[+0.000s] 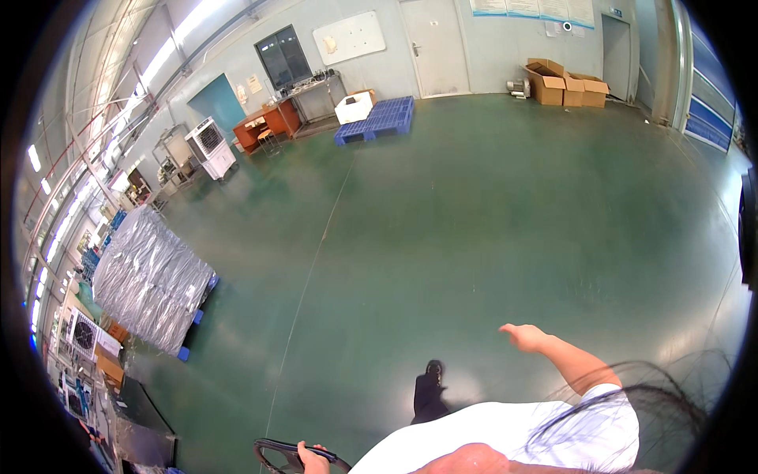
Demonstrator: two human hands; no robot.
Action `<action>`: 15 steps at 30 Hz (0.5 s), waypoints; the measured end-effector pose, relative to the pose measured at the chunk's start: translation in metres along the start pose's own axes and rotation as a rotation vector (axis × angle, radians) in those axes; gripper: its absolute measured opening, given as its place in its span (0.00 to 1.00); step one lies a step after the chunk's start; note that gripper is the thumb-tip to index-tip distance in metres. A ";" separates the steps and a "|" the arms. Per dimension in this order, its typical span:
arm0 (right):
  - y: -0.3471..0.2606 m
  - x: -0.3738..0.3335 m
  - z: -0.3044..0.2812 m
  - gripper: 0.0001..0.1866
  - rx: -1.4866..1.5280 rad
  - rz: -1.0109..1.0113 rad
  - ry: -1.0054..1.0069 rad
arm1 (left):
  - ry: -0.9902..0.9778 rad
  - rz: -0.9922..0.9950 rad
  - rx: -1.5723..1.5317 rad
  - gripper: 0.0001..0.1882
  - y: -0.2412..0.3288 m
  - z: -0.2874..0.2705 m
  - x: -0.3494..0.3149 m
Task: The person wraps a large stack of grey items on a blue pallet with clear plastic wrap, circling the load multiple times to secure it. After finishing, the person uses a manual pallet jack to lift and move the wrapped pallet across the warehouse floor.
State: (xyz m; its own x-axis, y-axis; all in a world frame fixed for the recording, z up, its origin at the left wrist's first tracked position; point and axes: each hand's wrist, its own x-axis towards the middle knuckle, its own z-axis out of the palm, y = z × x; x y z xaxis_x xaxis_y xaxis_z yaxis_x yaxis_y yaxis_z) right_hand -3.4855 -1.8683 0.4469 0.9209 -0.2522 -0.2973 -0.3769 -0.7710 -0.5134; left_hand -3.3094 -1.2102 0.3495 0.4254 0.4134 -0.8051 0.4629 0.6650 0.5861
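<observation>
At the lower edge, my left hand point(313, 460) is closed round a black loop-shaped handle point(272, 458). Most of what the handle belongs to lies out of view. My right hand point(523, 337) is held out in front of me above the floor, with nothing in it; its fingers are loosely bent and partly apart. Below my white shirt, one dark trouser leg and a black shoe point(433, 368) show on the green floor point(442, 237).
A pallet load wrapped in silvery film point(150, 276) stands at left. Farther off are a white air cooler point(212, 148), an orange-brown desk point(268, 124), a blue pallet point(379, 120) bearing a white box, and open cardboard boxes point(564, 85) by the far wall. A blue shutter point(708, 110) stands at right.
</observation>
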 end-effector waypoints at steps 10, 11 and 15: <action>0.242 0.071 0.010 0.20 -0.079 0.388 -0.572 | 0.067 0.239 0.087 0.20 0.000 0.366 0.014; 0.259 0.050 0.006 0.21 -0.018 0.405 -0.420 | 0.065 0.270 0.102 0.21 -0.004 0.395 0.013; 0.315 0.051 -0.062 0.20 0.082 0.763 -0.276 | 0.135 0.327 0.148 0.25 -0.043 0.533 -0.018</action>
State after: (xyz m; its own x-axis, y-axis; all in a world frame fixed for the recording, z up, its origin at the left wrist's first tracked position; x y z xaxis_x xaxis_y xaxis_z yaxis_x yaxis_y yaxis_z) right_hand -3.5507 -2.1607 0.3199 0.3537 -0.5292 -0.7713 -0.9065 -0.3970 -0.1434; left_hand -2.9227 -1.5775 0.3880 0.4677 0.6732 -0.5728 0.4315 0.3918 0.8126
